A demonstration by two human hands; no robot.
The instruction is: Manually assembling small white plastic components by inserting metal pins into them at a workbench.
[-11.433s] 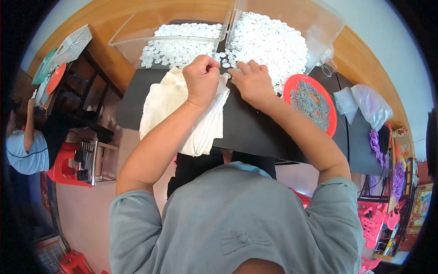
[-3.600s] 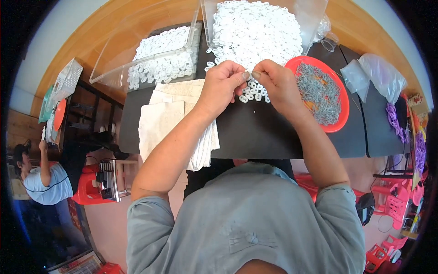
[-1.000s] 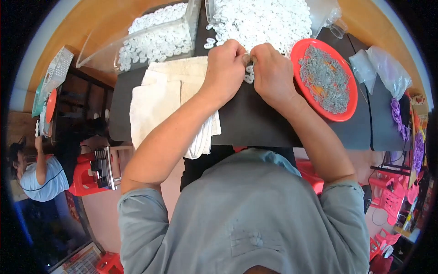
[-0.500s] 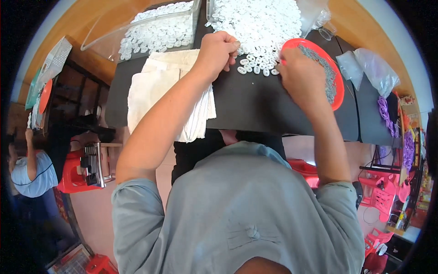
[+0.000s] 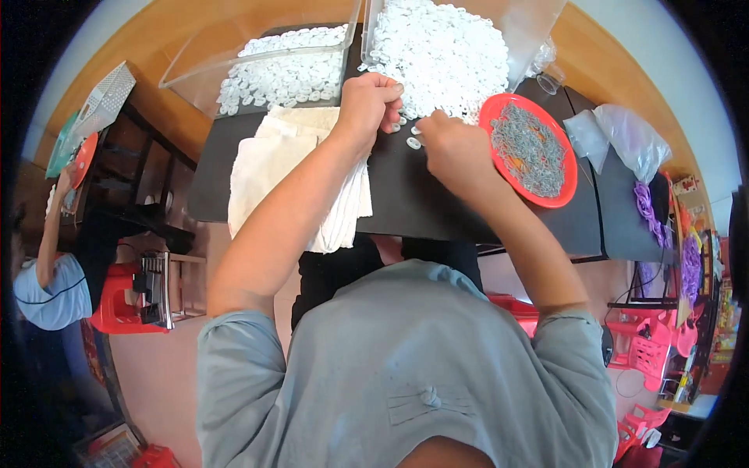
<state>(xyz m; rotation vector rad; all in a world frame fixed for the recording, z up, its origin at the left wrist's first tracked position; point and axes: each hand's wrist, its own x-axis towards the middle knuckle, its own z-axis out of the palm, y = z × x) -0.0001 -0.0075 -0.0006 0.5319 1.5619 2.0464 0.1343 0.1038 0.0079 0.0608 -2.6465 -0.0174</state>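
A dark table point(image 5: 468, 222) stretched across the space before the person. Along its far side were two clear plastic bins: the left bin point(image 5: 265, 58) contained white pieces, and by the right bin point(image 5: 540, 27) a bigger heap spilled onto the tabletop. Folded cream cloths point(image 5: 259, 179) lay in front of the left bin, partly under the left forearm. On the right, a clear plastic bag point(image 5: 636, 144) lay beyond a red plate point(image 5: 571, 178). The left hand point(image 5: 363, 105) was raised near the heap's front edge, thumb and forefinger drawn together. The right hand point(image 5: 459, 147), palm down with its fingers bunched, reached beside the plate toward the loose pieces; at this angle I couldn't tell whether either hand gripped anything. Small oval white pieces point(image 5: 441, 58) made up the heap, a few lying between the hands. Smallest were the thin grey metal bits point(image 5: 538, 156) on the plate.
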